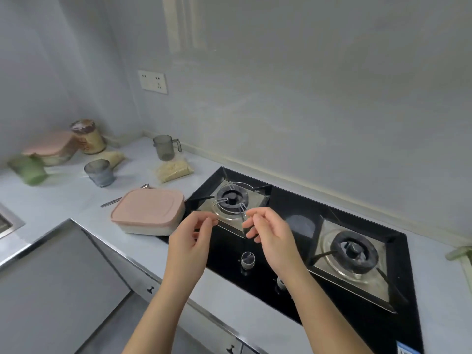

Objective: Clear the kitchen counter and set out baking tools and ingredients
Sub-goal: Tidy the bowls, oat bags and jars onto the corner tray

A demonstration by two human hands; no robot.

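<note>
My left hand (190,241) and my right hand (272,237) hover side by side above the front of the black gas stove (288,272), fingers loosely curled, holding nothing. Just left of my left hand a pink-lidded rectangular container (149,209) sits on the pale counter (63,198). Behind it lie a metal utensil (122,196), a bag of pale grains (175,169), a grey measuring jug (164,147) and a grey cup (99,172). Far left stand a green cup (29,169), a pink-lidded bowl (51,150), a paper-wrapped jar (88,137) and another bag (115,157).
The stove has two burners (231,198) (353,251) and two knobs (247,260) at its front. A sink corner (7,222) shows at the left edge. A wall socket (152,81) sits above the counter. A green object (459,254) lies at the right edge.
</note>
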